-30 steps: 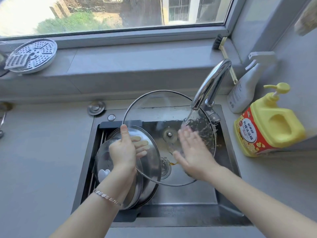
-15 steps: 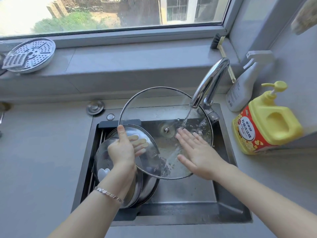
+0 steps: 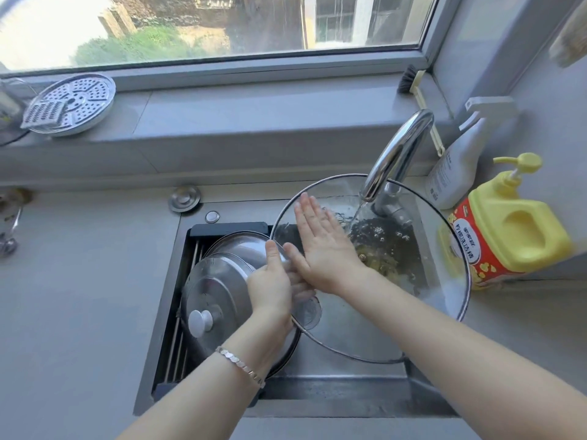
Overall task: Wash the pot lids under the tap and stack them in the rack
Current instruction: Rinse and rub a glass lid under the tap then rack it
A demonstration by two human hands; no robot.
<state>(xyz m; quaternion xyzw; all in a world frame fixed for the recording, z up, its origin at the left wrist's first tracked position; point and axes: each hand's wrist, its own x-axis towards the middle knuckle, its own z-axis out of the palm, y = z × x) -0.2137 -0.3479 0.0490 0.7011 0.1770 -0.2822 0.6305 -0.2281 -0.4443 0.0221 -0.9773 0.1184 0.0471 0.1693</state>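
Observation:
A large glass pot lid [image 3: 422, 300] with a metal rim is tilted over the sink [image 3: 333, 401], under the running tap [image 3: 397, 154]. My left hand [image 3: 273, 284] grips its left rim, thumb on top. My right hand [image 3: 320, 246] lies flat with straight fingers on the lid's upper left inner face. Water falls from the spout onto the glass right of my fingers. Two steel lids [image 3: 216, 290] lean stacked in the rack [image 3: 181, 338] at the sink's left side, the front one with a white knob [image 3: 200, 322].
A yellow pump bottle [image 3: 508, 230] and a white spray bottle [image 3: 457, 160] stand right of the sink. A brush [image 3: 413, 90] leans in the window corner. A perforated steamer plate [image 3: 73, 103] lies on the sill at left. Grey counter [image 3: 79, 296] stretches left.
The glass lid has shifted to the right under the tap. My right hand has slid from the lid's lower middle up to its upper left face. My left hand still grips the rim.

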